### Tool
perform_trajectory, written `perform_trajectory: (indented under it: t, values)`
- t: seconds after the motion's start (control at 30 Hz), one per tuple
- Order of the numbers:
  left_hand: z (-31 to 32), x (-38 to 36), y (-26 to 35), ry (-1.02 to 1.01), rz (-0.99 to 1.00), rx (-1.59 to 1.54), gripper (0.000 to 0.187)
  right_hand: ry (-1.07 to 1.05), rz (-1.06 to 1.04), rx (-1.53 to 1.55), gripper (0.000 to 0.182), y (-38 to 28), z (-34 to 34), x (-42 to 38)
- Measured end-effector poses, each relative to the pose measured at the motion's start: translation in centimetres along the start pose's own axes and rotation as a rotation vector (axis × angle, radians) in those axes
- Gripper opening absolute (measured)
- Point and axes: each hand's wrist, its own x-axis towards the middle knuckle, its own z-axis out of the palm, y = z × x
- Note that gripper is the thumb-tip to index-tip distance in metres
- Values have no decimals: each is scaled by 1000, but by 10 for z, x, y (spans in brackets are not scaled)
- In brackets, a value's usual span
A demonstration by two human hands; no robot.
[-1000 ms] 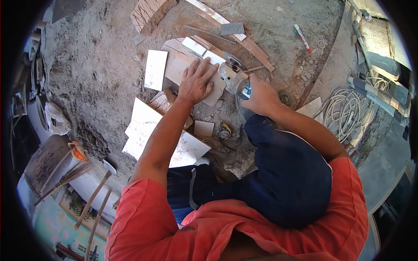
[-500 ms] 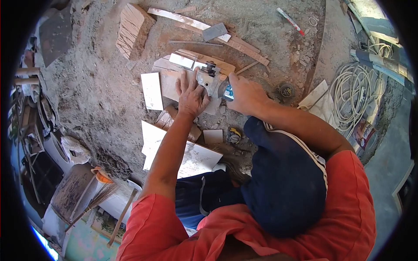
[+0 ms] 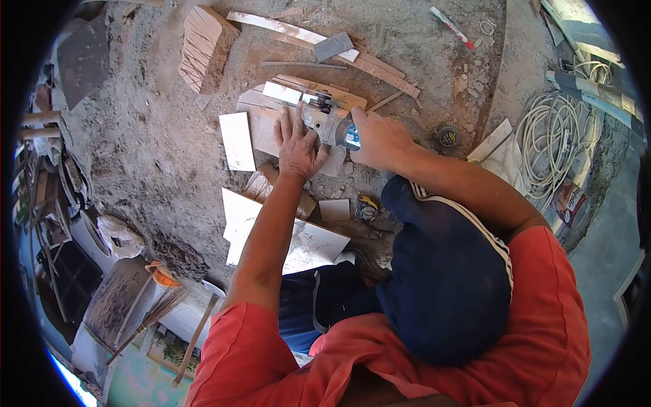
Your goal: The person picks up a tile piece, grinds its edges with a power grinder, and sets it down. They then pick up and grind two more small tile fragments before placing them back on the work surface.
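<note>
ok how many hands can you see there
2. The left hand is down with fingers spread, just left of the grinder; the right hand is wrapped around the grinder's body.

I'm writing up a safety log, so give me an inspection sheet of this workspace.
Surface: uneven, dusty ground, rubble scattered.
Job's things: grinder, its head over small tile pieces; whether it is running, cannot tell.
Clutter: loose tile, tape measure, marker, long strips.
Hands: both bare; right grips the grinder, left spread close to its head.
Cables: loosely coiled pale cable at right; link to grinder unclear.
Surroundings: broom at left, wrapper at right.
</note>
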Motion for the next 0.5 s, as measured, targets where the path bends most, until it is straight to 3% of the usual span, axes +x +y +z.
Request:
perform_trajectory:
  t: [0.5]
  values:
    - [2, -1, 1, 18, -13, -20, 43, -5, -26, -46, 72, -5, 5, 5]
